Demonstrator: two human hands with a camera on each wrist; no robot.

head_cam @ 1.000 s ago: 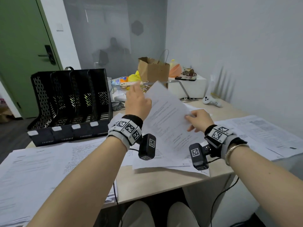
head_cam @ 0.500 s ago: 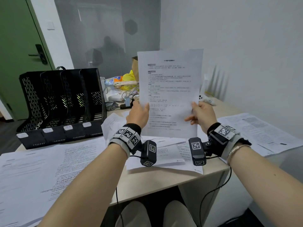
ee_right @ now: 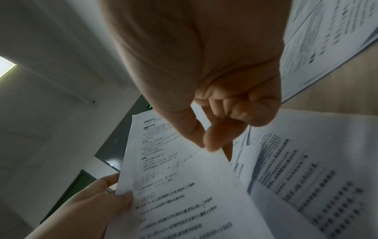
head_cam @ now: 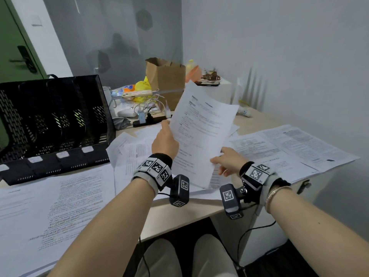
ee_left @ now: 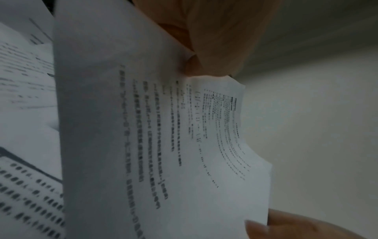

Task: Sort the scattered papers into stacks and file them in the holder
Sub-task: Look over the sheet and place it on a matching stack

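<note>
printed sheet is light and floppy, pinched at its left edge by left hand, right hand pinching its near right edge, best held by both edges.

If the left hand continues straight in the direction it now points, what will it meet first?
Probably the black power strip with its cables behind the scattered papers. The left hand, gripping the held sheet, points forward over them, right of the file holder. Depth is uncertain.
</note>
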